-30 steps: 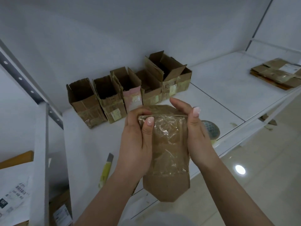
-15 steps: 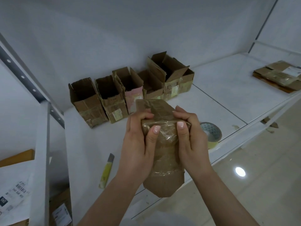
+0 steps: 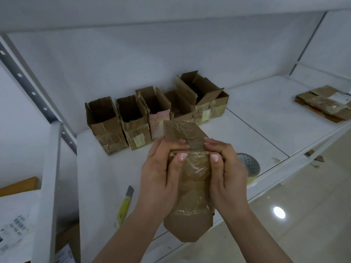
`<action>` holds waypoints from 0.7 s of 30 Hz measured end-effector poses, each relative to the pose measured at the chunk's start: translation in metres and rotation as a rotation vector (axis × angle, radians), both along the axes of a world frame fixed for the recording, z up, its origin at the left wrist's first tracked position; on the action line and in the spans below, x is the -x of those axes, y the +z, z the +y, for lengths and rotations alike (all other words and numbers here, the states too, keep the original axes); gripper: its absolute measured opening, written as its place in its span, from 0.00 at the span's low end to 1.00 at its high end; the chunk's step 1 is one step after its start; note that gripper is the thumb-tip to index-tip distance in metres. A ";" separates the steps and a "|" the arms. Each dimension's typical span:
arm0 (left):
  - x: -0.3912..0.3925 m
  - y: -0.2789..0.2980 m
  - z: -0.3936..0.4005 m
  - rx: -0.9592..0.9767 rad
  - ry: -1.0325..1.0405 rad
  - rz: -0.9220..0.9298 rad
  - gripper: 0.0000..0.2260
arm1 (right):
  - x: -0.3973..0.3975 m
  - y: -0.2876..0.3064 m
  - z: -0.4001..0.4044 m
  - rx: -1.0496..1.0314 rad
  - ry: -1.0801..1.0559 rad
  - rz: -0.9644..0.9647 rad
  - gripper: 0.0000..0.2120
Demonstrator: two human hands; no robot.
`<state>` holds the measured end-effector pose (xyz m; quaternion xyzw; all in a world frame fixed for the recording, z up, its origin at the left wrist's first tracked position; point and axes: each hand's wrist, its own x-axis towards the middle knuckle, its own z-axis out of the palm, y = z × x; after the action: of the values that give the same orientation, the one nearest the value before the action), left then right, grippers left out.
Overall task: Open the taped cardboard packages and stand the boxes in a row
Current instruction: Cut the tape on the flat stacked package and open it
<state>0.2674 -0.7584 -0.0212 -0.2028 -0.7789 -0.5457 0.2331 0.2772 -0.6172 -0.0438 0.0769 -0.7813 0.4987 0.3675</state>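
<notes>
White shelf (image 3: 256,118) behind; taped package (image 3: 190,179) lower centre, long axis vertical, gripped equally by left hand (image 3: 161,179) and right hand (image 3: 226,173), thumbs pressing its face.

The tape roll (image 3: 248,168) shows only its right part; the rest sits behind the right hand (image 3: 226,173). The fourth open box (image 3: 180,109) in the row is half covered by the taped package (image 3: 190,179) and its taller neighbour, and the box labels are too small to read. The flat cardboard stack (image 3: 326,105) runs off the right edge, and the printed paper (image 3: 13,228) is cut by the left edge.
</notes>
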 end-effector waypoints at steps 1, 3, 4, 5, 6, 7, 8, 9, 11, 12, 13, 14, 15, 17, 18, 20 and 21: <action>0.001 0.000 0.000 0.000 0.006 0.004 0.10 | 0.001 0.001 0.001 -0.002 0.009 -0.007 0.18; 0.005 0.003 -0.001 0.007 0.014 0.013 0.10 | 0.000 0.004 0.005 -0.005 0.051 -0.037 0.20; 0.007 0.006 -0.001 0.007 0.015 0.010 0.10 | -0.001 0.006 0.007 -0.002 0.082 -0.054 0.21; 0.008 0.010 -0.001 0.007 0.014 0.004 0.11 | -0.002 0.008 0.009 0.010 0.108 -0.066 0.21; 0.008 0.014 0.001 0.007 0.012 -0.006 0.12 | -0.002 0.011 0.011 0.025 0.115 -0.065 0.21; 0.008 0.017 0.003 0.013 0.011 -0.019 0.13 | -0.002 0.013 0.012 0.035 0.096 -0.052 0.20; 0.007 0.020 0.006 0.027 0.012 -0.034 0.14 | -0.002 0.016 0.013 0.037 0.061 -0.034 0.18; 0.007 0.025 0.009 0.050 0.006 -0.048 0.15 | -0.001 0.018 0.014 0.030 0.023 -0.018 0.17; 0.009 0.034 0.012 0.105 -0.061 -0.071 0.16 | 0.001 0.022 0.017 0.012 -0.042 -0.020 0.16; 0.012 0.037 0.011 0.096 -0.128 -0.101 0.17 | 0.001 0.023 0.021 0.022 -0.068 -0.040 0.16; 0.014 0.040 0.008 0.050 -0.201 -0.148 0.18 | 0.001 0.025 0.026 0.058 -0.096 -0.067 0.16; 0.019 0.039 0.002 -0.004 -0.246 -0.198 0.20 | 0.002 0.026 0.032 0.107 -0.128 -0.096 0.15; 0.023 0.037 -0.006 -0.026 -0.253 -0.222 0.21 | 0.003 0.029 0.039 0.157 -0.160 -0.124 0.15; 0.030 0.029 -0.026 0.078 -0.204 -0.223 0.23 | 0.005 0.035 0.052 0.261 -0.188 -0.180 0.17; 0.032 0.024 -0.035 0.200 -0.196 -0.237 0.24 | 0.007 0.038 0.058 0.314 -0.185 -0.209 0.19; 0.032 0.015 -0.048 0.503 -0.269 -0.348 0.34 | 0.009 0.044 0.068 0.400 -0.158 -0.263 0.23; 0.030 0.011 -0.049 0.628 -0.330 -0.399 0.39 | 0.010 0.047 0.071 0.444 -0.143 -0.288 0.24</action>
<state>0.2371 -0.8078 -0.0103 -0.2766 -0.8946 -0.3402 -0.0863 0.2669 -0.5460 0.0028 -0.1326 -0.7004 0.6364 0.2948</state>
